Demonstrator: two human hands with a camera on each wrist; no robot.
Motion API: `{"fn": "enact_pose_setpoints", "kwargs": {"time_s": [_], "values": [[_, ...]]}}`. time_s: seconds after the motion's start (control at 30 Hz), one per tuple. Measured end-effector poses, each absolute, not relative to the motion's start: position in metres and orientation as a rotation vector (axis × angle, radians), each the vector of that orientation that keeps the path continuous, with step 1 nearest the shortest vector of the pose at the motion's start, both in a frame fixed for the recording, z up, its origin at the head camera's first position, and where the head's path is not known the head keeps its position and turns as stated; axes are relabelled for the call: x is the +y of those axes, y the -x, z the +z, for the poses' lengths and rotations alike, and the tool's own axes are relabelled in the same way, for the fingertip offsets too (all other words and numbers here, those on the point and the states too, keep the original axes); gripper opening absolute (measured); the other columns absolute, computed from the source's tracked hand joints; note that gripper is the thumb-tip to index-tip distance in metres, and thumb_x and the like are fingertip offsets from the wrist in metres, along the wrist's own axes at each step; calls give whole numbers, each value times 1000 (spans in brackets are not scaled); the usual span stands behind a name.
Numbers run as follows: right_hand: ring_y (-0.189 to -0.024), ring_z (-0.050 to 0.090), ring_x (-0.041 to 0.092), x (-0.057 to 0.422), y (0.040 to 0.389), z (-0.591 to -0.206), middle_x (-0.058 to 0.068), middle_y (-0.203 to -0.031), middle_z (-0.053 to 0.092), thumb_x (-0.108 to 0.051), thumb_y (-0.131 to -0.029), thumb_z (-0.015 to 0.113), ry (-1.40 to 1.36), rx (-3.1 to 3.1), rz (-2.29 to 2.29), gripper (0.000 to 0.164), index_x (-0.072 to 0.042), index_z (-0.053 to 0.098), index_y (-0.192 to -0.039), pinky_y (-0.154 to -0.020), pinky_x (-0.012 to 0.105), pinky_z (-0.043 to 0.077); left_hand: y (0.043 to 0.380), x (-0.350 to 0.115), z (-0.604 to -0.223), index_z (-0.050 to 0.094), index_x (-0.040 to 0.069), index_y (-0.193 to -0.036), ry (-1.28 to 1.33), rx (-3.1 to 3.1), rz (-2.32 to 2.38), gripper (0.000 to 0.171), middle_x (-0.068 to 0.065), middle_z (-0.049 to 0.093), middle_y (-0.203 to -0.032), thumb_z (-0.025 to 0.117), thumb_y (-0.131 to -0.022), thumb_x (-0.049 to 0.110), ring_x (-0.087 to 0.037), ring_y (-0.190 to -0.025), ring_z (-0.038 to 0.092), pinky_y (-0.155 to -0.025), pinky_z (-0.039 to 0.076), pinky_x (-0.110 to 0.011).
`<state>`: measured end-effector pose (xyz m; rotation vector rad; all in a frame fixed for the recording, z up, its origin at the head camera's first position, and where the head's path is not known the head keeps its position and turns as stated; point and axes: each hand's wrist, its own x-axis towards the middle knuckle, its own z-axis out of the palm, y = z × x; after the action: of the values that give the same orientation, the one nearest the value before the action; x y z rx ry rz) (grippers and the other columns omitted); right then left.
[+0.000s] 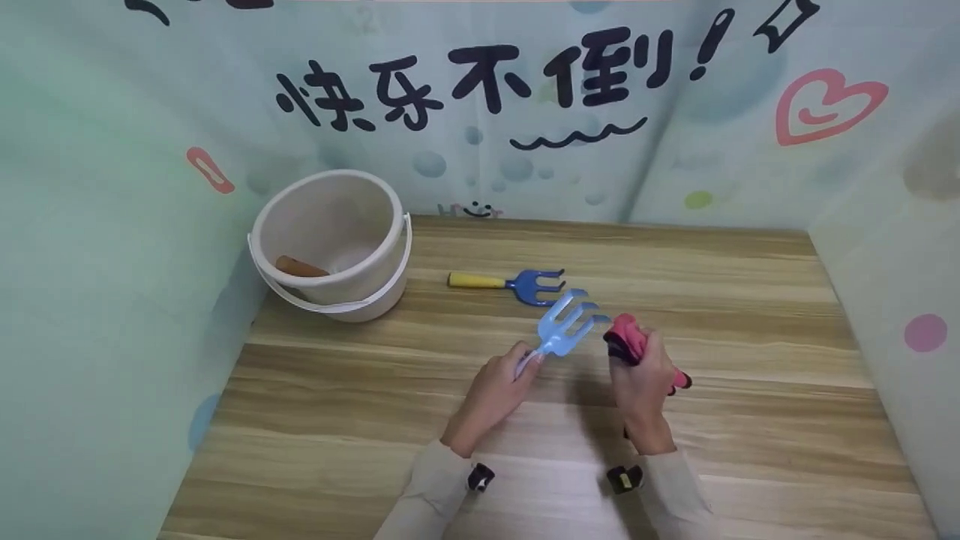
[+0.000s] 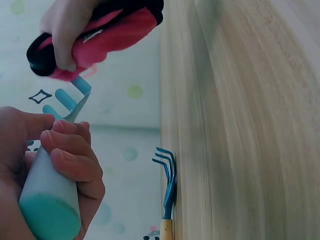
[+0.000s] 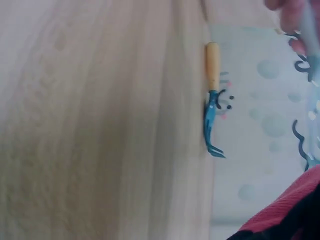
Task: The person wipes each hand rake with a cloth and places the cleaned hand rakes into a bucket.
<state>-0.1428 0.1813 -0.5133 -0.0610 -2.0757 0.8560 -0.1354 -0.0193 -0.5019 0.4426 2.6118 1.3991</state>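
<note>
And over on the far left stands the white bucket (image 1: 330,214), upright on the wooden surface (image 1: 337,420), its carrying loop (image 1: 341,307) hanging down across the near side. Inside, low against the near wall, there's a brown handle (image 1: 300,267); something pale sits beside it, too hidden to make out.

Now to the middle, and here's the action! The left hand (image 1: 499,394) has its grip curled firmly round the handle of a light blue rake (image 1: 559,330), lifted above the surface, tines pointing far and right. Just to the right, the right hand (image 1: 641,382) has its grip closed round a bunched pink cloth (image 1: 630,337) with black edging, right up by those tines; whether they touch, I can't tell.

And just beyond lies the dark blue rake (image 1: 510,284), flat on the surface, yellow handle towards the bucket, tines to the right.
</note>
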Motion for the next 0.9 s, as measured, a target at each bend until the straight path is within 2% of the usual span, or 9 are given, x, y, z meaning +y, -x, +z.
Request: {"fn": "enact_pose_setpoints", "kwargs": {"time_s": [0.1,0.27,0.37,0.47,0.63,0.83,0.9], "values": [[-59,55,31,183,138,-505,20,-71,59,-9,-78,69,134,-2138,993,25,7,55,-89,-54,41,43,138,-22,-502,55,14,-106,-396,2617,1431,26,5,45,-64,42,-99,35,-6,-51,40,-46,34,-20],[-49,52,13,179,126,-497,14,-77,57,-13,-83,70,73,-2327,1378,28,1,53,-99,-42,26,44,138,-18,-499,55,15,-110,-411,2579,1484,28,5,46,-66,41,-99,37,-6,-52,41,-46,34,-19],[-43,52,10,170,120,-494,14,-81,60,-11,-83,70,-25,-2346,1573,28,0,55,-103,-38,25,44,136,-11,-497,55,15,-109,-447,2597,1493,26,5,50,-68,42,-99,35,-6,-55,44,-49,37,-20],[-54,56,8,163,118,-488,12,-85,63,-10,-81,72,-99,-2337,1612,26,-1,59,-102,-47,25,48,134,-5,-495,55,14,-111,-498,2616,1507,24,3,54,-72,43,-99,32,-5,-61,48,-54,40,-20],[-76,59,13,163,122,-487,7,-90,65,-12,-80,73,-79,-2332,1587,25,-5,60,-100,-61,23,50,133,-2,-492,54,15,-114,-567,2583,1550,25,1,57,-81,43,-99,32,-6,-69,51,-60,43,-19],[-84,61,18,166,125,-487,8,-93,66,-19,-80,74,24,-2411,1550,29,-4,59,-100,-75,26,50,133,-5,-494,53,14,-112,-579,2559,1583,22,0,55,-79,44,-99,28,-5,-66,50,-57,43,-18],[-85,61,19,166,126,-487,9,-94,66,-22,-81,73,51,-2443,1534,31,-4,58,-101,-75,26,50,134,-6,-494,54,12,-110,-585,2567,1588,21,1,53,-76,44,-99,27,-5,-63,48,-55,41,-18]]}}
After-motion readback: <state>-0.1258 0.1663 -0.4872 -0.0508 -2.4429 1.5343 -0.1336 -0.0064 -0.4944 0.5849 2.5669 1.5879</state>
